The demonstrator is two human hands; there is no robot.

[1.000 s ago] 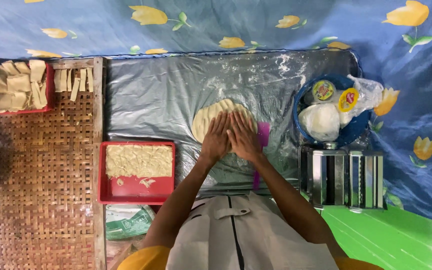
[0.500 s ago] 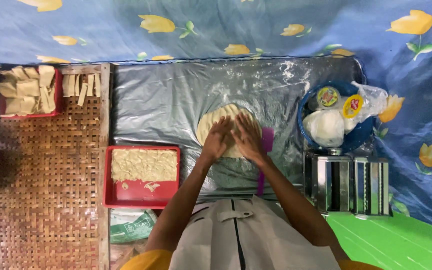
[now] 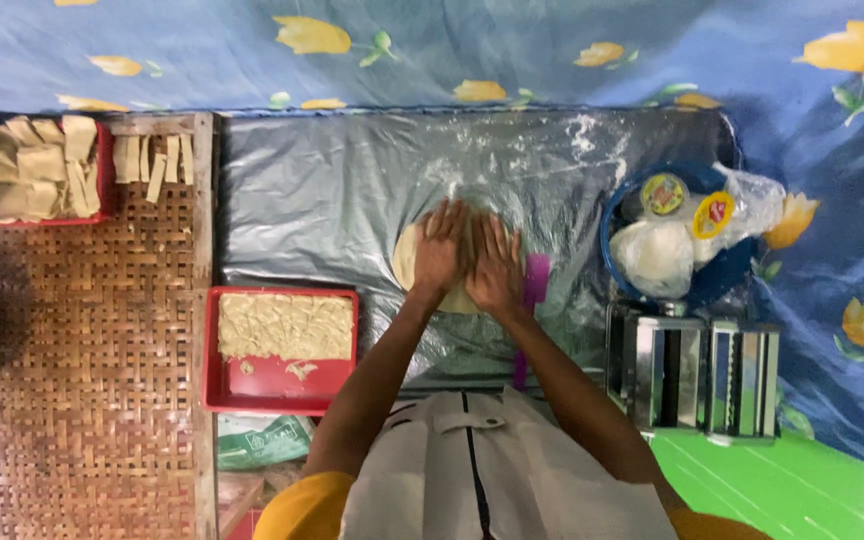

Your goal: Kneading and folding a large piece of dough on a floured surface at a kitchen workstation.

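Note:
A flat round of pale dough (image 3: 407, 258) lies on a floured grey plastic sheet (image 3: 322, 200). My left hand (image 3: 440, 250) and my right hand (image 3: 495, 268) press down on it side by side, palms flat and fingers together, covering most of the round. A purple-handled tool (image 3: 532, 290) lies just right of my right hand.
A red tray (image 3: 280, 385) of dough sheets sits to the left. Another red tray (image 3: 40, 165) with cut pieces stands on the woven mat at far left. A blue bowl (image 3: 617, 210) holds bagged dough and small tubs at right. Below it stands a metal pasta roller (image 3: 697, 370).
Both hands have slid a little farther away over the dough, pressing it out. The camera view has shifted slightly.

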